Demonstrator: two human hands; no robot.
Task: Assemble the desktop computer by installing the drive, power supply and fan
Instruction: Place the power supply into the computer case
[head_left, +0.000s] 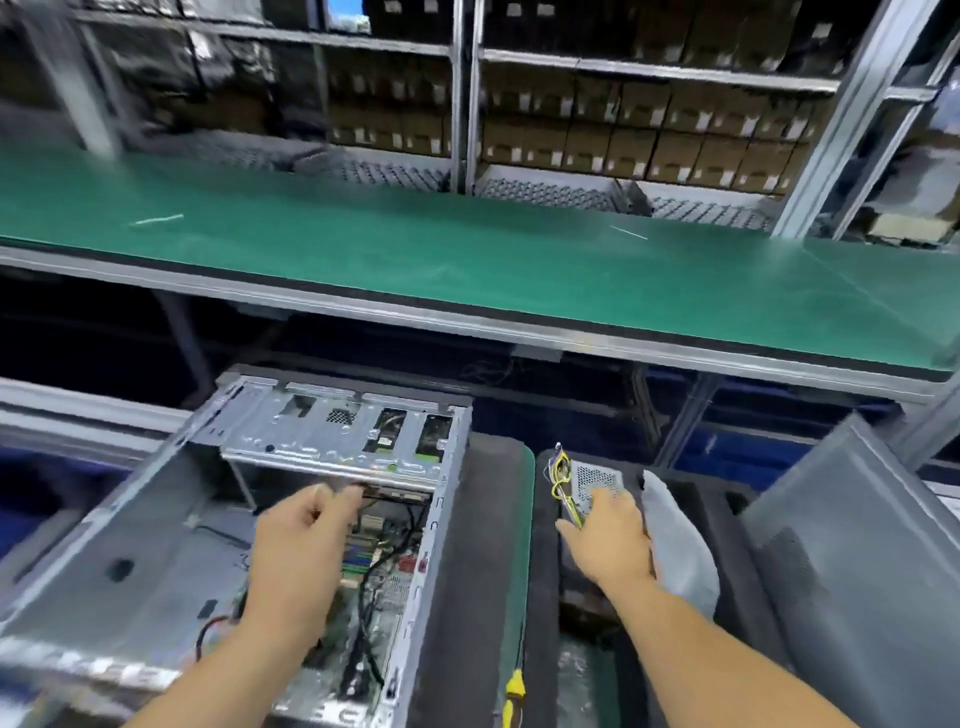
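Note:
An open desktop case (156, 519) lies on its side at lower left, its metal drive cage (337, 431) across the far end and the motherboard (379, 566) with black cables showing inside. My left hand (301, 545) reaches into the case just under the cage, fingers curled around a dark cable or edge there; blur hides the detail. To the right, a silver power supply (595, 480) with a yellow and black wire bundle (558, 480) sits in a dark foam tray. My right hand (608, 535) lies on top of it, fingers wrapping its near edge.
A grey case side panel (841, 545) leans at the right. A white foam bag (675, 545) sits beside the power supply. A yellow-handled screwdriver (514, 691) lies between case and tray. A green conveyor shelf (467, 260) runs across above, with racks of boxes behind.

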